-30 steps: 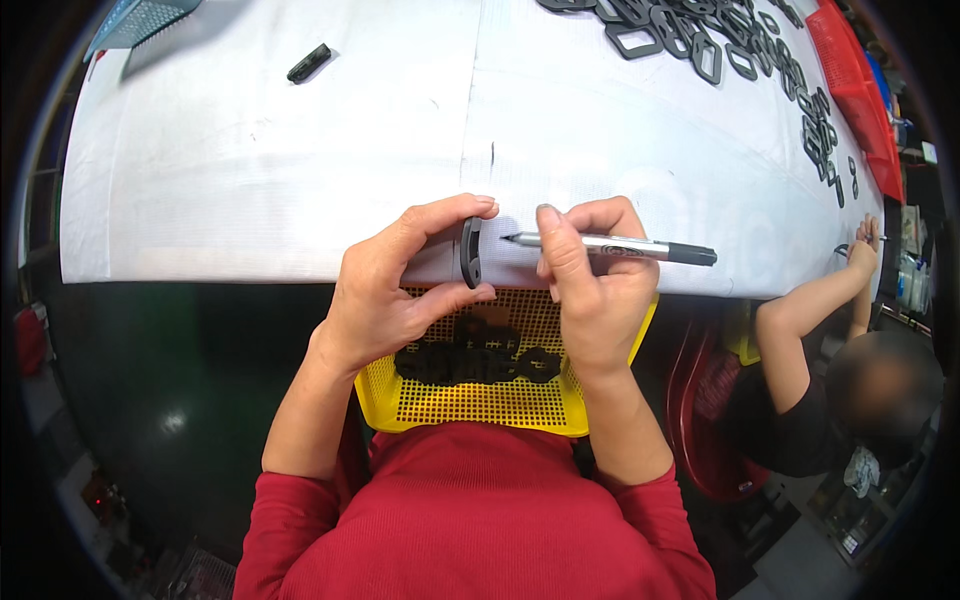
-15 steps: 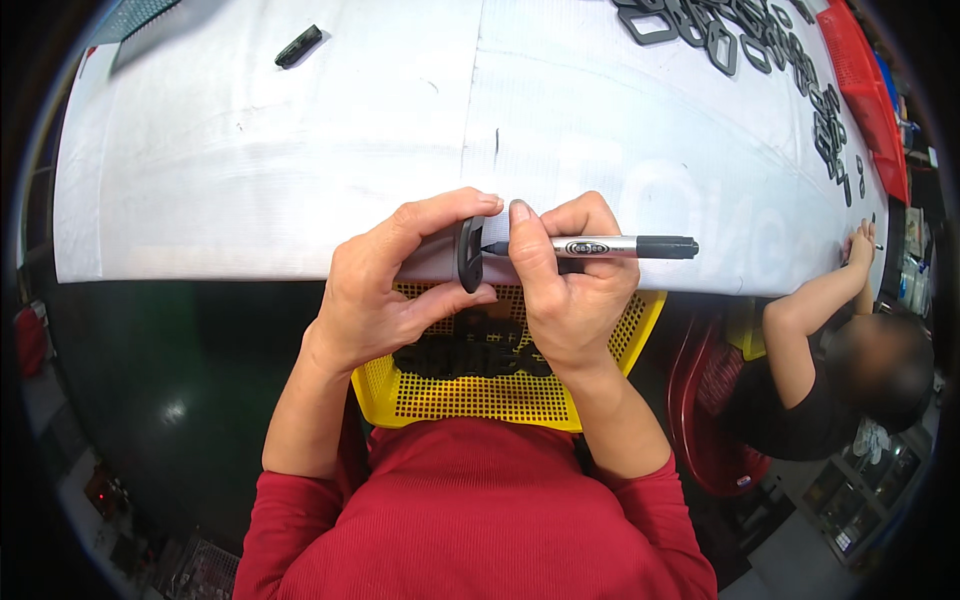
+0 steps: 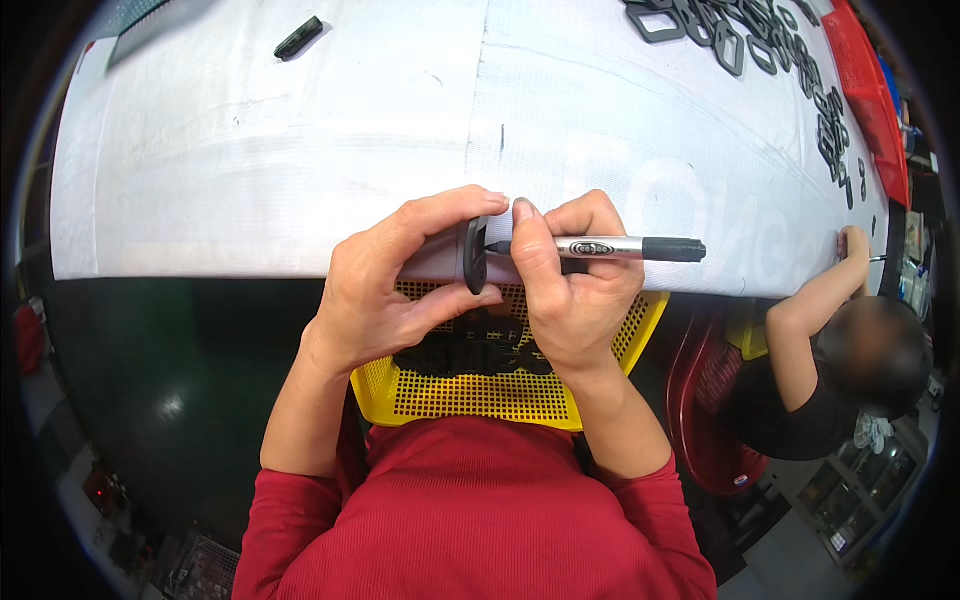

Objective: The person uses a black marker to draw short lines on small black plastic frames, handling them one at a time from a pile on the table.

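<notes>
My left hand (image 3: pixel 375 275) is closed on a small black frame-like part (image 3: pixel 475 258), pinched on edge between thumb and forefinger at the table's front edge. A silver and black marker pen (image 3: pixel 620 248) lies in the grip of my right hand (image 3: pixel 580 275), pointing left. Its tip meets the inner side of the part, or comes very close; I cannot tell which. Below both hands, a yellow perforated basket (image 3: pixel 480 400) holds several black parts (image 3: pixel 450 355) in front of my body.
The white-covered table (image 3: pixel 270 180) spreads ahead. A black piece (image 3: pixel 298 38) lies at its far left, and many black frames (image 3: pixel 730 45) at the far right near red baskets (image 3: pixel 870 100). At right a person (image 3: pixel 800 370) works beside a dark red chair (image 3: pixel 705 420).
Both hands, the part and the pen sit slightly further right, with little other movement. The person at right has shifted a hand a little.
</notes>
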### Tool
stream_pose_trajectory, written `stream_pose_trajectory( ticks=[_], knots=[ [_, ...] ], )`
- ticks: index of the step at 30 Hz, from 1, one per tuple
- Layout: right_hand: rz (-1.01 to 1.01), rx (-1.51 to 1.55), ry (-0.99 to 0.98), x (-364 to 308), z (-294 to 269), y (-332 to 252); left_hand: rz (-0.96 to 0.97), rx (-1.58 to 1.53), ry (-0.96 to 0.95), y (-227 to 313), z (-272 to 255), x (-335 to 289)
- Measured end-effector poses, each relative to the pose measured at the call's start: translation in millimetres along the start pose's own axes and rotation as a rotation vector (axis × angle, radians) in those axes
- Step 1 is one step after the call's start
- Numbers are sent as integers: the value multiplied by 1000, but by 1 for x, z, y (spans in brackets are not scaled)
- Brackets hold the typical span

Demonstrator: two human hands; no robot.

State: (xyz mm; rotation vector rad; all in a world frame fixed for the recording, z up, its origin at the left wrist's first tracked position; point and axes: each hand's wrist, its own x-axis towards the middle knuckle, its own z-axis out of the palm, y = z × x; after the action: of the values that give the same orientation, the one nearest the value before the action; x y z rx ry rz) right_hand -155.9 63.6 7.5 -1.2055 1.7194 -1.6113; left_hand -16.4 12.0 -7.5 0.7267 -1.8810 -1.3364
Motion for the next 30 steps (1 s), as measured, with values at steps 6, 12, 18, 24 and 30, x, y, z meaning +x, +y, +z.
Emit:
stream_pose_trajectory(
  ticks=[6,12,18,24,30],
  knots=[
    [-30,-5,49,-5,-4,4,-34,-4,-26,4,-2,1],
    [68,428,-131,12,-28,-8,-283,-499,-228,16,-21,13],
    [-172,176,-562,27,-35,-16,-473,-629,-379,28,-28,15],
    [488,656,-302,24,-38,-21,39,-451,-9,37,-14,13],
    [702,916,-369,15,-22,-18,245,-244,74,28,2,12]
  ],
)
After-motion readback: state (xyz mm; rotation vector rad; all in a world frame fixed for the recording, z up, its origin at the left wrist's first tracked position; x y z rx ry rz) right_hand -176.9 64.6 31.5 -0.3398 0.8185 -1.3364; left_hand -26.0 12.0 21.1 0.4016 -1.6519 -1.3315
